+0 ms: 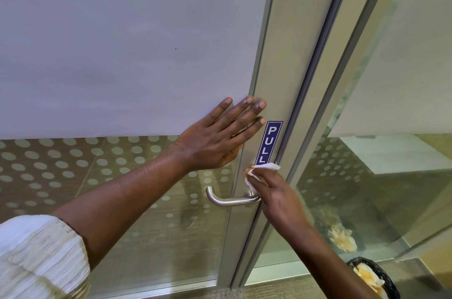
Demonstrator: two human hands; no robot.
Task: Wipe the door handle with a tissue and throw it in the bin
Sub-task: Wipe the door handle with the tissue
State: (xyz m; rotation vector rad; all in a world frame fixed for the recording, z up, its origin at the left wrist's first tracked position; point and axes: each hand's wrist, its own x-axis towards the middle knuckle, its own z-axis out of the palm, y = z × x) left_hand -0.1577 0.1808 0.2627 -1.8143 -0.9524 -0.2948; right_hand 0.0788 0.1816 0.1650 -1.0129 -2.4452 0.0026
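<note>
One tissue [267,167] clamped in right fingers [265,180] above handle [230,200]; left fingers [244,115] splayed.

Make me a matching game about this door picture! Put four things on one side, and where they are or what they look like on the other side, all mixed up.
Things:
1. left hand
2. tissue
3. door handle
4. bin

Descriptions:
A. black, at the bottom right, with crumpled paper inside
B. white, pinched in the right hand against the door frame
C. flat on the door, fingers straight
D. silver metal, below the blue PULL sign

Right pairs: 1-C, 2-B, 3-D, 4-A
</note>
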